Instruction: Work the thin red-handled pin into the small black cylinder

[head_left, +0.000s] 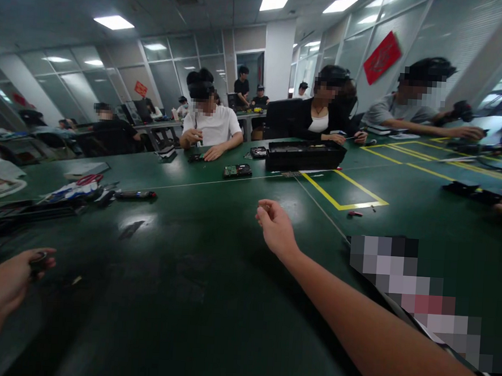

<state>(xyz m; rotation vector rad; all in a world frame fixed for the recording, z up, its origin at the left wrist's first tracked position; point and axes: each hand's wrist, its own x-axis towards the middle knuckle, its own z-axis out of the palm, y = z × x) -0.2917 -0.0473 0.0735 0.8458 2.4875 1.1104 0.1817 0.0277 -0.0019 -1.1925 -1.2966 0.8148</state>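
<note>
My left hand (9,286) is at the lower left, just over the green table (175,319). Its fingers curl around a small dark rounded object (39,261), mostly covered by the hand. My right hand (277,228) reaches out over the middle of the table with thumb and fingertips pinched together. Whatever sits between those fingertips is too small to make out. A tiny pale scrap (77,280) lies to the right of my left hand.
A dark pen-shaped tool (135,195) lies at left near a cluttered black tray (28,214). Ahead are a hard drive with green board (237,171) and a long black box (306,155). Yellow tape (362,207) marks the table. Co-workers sit opposite; a pixelated item is at right.
</note>
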